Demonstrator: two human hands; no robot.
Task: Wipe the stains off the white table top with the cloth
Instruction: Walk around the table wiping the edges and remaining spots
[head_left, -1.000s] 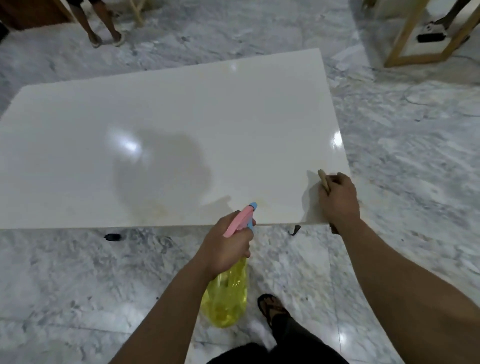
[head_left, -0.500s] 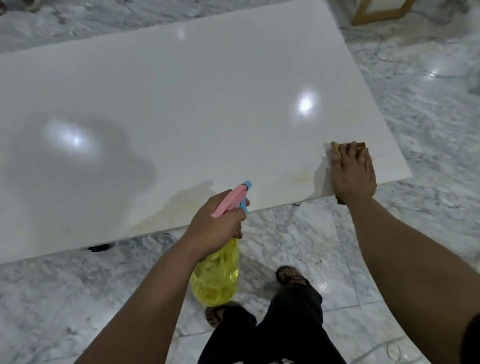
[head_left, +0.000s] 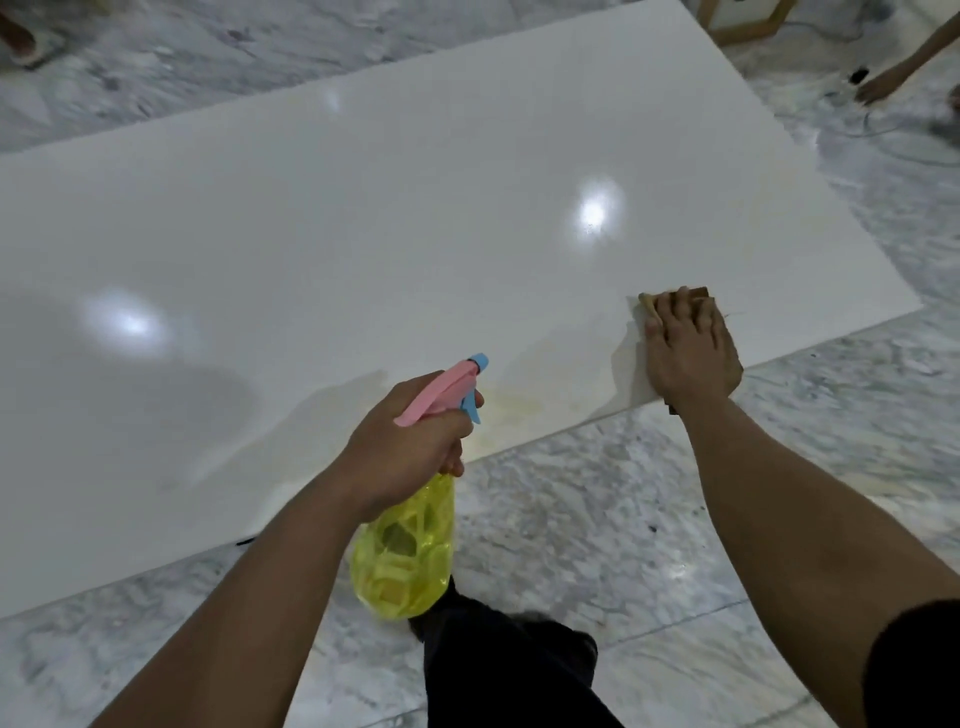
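The white table top (head_left: 395, 218) fills the upper view, glossy with light reflections. A faint yellowish stain (head_left: 524, 410) lies near its front edge. My right hand (head_left: 685, 353) presses flat on a brown cloth (head_left: 698, 297) at the table's front right, near the edge; most of the cloth is hidden under the palm. My left hand (head_left: 405, 447) grips a yellow spray bottle (head_left: 402, 556) with a pink and blue trigger head, held at the front edge with its nozzle over the stain.
Grey marble floor (head_left: 597, 519) surrounds the table. My dark trouser leg (head_left: 509, 670) is below. A wooden frame (head_left: 743, 23) stands at the far right. Another person's hand (head_left: 883, 85) reaches down at the top right, and a foot (head_left: 21, 41) at top left.
The view has shifted closer over the table. My right hand has slid the cloth leftward and further in from the right corner. The left hand keeps the spray bottle at the front edge.
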